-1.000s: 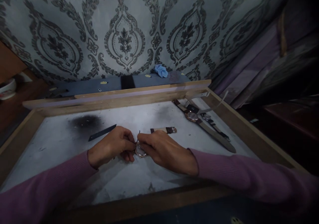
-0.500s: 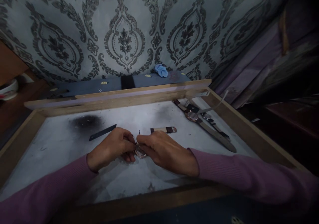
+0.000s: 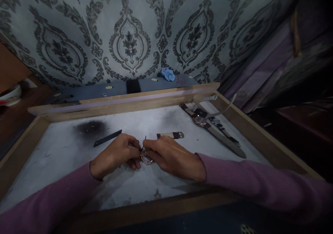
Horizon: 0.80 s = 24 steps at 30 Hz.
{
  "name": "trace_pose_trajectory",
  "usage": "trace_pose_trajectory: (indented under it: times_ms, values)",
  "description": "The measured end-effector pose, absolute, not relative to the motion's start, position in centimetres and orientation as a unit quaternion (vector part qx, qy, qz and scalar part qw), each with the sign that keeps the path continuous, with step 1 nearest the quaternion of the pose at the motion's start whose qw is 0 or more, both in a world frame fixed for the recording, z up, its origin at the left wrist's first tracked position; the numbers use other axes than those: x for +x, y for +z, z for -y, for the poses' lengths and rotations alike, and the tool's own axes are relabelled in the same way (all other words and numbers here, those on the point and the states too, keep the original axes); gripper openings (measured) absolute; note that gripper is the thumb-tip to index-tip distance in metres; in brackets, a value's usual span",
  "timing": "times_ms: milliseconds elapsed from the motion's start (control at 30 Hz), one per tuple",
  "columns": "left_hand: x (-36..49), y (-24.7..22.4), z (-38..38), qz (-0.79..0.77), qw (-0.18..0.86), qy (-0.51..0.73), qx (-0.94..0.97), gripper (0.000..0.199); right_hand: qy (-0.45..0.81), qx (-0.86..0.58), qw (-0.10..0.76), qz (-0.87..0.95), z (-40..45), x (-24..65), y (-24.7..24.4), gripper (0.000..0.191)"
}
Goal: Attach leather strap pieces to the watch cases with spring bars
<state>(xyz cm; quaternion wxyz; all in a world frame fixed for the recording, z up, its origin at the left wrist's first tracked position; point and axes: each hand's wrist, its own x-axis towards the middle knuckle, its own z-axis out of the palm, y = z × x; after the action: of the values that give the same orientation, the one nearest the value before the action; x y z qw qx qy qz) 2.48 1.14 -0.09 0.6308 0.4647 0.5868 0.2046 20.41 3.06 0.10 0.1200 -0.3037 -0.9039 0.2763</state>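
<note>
Between my two hands is a round watch case (image 3: 146, 157) with a rose-gold rim, low in the middle of a shallow wooden tray (image 3: 145, 98). My left hand (image 3: 117, 153) pinches its left side. Closed around a thin dark piece (image 3: 145, 138) at the case's upper edge is my right hand (image 3: 173, 157); the piece's tip sticks up above the fingers. A dark flat strip (image 3: 107, 138) lies beyond my left hand. Just past my right hand rests a short strap piece (image 3: 171, 135) with a buckle.
Several watches, one with a brown and grey strap (image 3: 221, 139), lie at the tray's right. A pale curved band (image 3: 226, 108) rises over the right wall. Behind the tray sits a crumpled blue cloth (image 3: 168, 74); a bowl (image 3: 11, 94) stands far left.
The watch case shows slightly more between my fingers. Both hands keep nearly the same place and grip.
</note>
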Motion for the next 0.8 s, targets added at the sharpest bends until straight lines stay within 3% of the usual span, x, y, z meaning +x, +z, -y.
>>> trace_pose_trajectory:
  times_ms: [800]
  values:
    - [2.75, 0.19, -0.69, -0.589, 0.633, 0.229, 0.447, 0.003, 0.283, -0.312, 0.116, 0.899, -3.16, 20.37, 0.12, 0.017]
